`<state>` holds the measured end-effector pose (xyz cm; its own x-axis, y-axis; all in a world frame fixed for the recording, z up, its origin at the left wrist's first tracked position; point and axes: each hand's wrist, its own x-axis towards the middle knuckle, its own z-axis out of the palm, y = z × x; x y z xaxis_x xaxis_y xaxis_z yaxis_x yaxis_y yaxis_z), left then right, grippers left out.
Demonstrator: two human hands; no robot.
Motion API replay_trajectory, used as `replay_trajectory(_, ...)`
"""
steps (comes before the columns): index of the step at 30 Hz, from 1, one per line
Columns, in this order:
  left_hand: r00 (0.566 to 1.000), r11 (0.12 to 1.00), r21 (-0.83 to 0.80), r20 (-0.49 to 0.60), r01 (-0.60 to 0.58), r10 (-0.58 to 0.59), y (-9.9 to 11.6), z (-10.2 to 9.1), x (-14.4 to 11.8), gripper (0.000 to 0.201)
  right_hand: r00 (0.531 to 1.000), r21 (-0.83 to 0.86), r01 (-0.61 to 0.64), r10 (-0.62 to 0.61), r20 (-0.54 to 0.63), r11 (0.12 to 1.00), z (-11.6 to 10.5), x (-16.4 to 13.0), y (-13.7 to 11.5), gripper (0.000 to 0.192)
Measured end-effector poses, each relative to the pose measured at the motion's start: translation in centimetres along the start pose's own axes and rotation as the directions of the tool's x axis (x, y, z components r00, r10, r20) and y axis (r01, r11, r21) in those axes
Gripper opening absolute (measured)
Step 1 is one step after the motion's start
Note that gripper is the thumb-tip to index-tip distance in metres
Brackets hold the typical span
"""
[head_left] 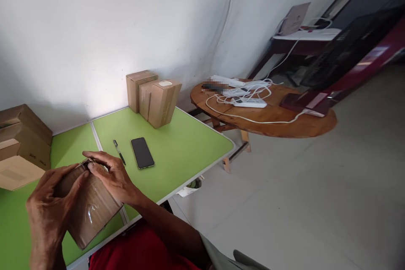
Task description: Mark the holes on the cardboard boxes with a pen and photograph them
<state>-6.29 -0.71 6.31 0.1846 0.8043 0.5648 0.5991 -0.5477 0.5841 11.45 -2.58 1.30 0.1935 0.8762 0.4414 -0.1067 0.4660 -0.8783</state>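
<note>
A brown cardboard box (pixel 93 209) with shiny clear tape over its face is tilted above the near edge of the green table. Around its left side my left hand (pixel 52 202) is closed, its thumb pressed on the top edge. My right hand (pixel 110 175) grips the upper right part, thumb and fingers meeting at the same top edge. What lies between the fingertips there is too small to make out. Just beyond my right hand are a pen (pixel 119 152) and a dark smartphone (pixel 142 152), both lying flat on the table.
Several cardboard boxes (pixel 163 103) stand at the table's back edge, with more boxes (pixel 23 143) at the left. To the right, a round wooden table (pixel 278 128) holds white power strips (pixel 249 102), tangled cables and a dark red device (pixel 306 103). A white wall (pixel 110 29) rises behind.
</note>
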Motion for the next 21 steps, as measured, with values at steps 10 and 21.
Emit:
replay_trajectory(10,0.966,0.962,0.098,-0.079,0.254,-0.247,1.8,0.7,1.1,0.053,0.999,0.134,0.042,-0.042,-0.006,0.990,-0.4,0.8,1.6,0.060)
replay_trajectory(21,0.969,0.963,0.117,-0.077,0.244,-0.236,1.3,0.7,1.4,0.047,0.890,-0.703,-0.451,0.333,-0.311,0.549,-9.9,1.8,6.3,0.024)
